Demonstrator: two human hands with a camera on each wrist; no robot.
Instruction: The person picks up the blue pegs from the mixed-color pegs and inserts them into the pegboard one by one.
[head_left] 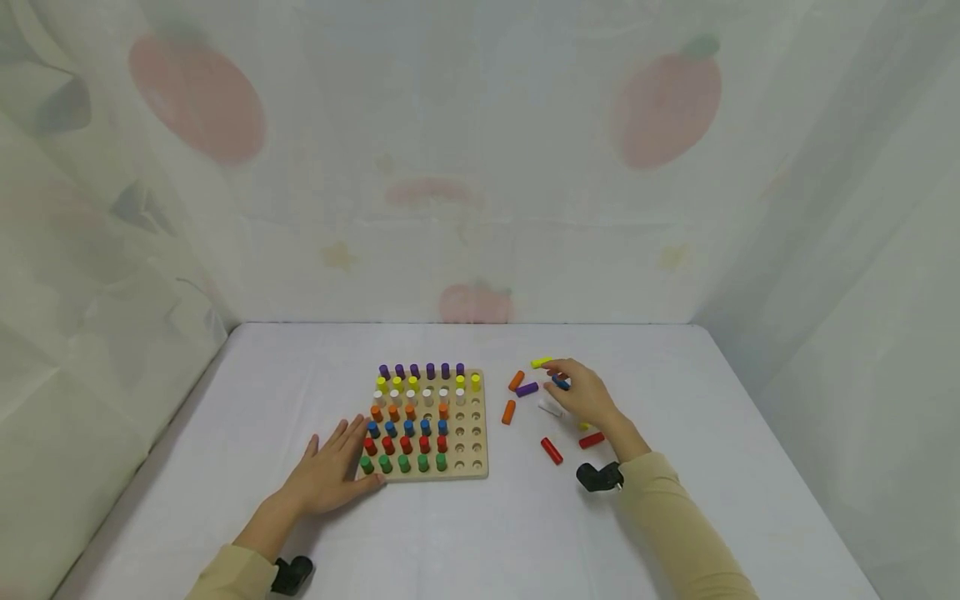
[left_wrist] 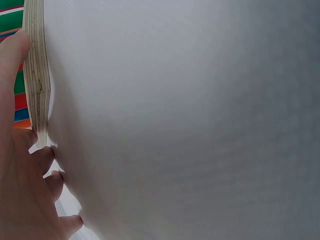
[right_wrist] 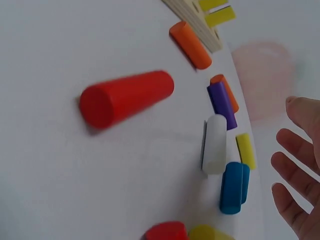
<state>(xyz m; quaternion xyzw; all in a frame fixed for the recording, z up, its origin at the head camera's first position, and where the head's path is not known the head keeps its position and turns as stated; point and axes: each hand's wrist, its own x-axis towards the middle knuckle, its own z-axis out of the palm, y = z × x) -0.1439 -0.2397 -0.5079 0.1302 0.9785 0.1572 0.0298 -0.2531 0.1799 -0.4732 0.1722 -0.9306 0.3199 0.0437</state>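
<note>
My left hand lies with straight, spread fingers at the left edge and near corner of a wooden pegboard, thumb against its front edge. Rows of coloured pegs stand in the board: purple, yellow, white, orange, blue, red and green. Over the loose pegs to the right hovers my right hand, fingers apart and loosely bent, holding nothing. Beneath it lie two blue pegs, side by side, with a white peg close by. A yellow peg lies just beyond them.
Around the right hand lie an orange peg, another orange peg beside a purple peg, a red peg and another red peg. White printed curtains hang behind the table.
</note>
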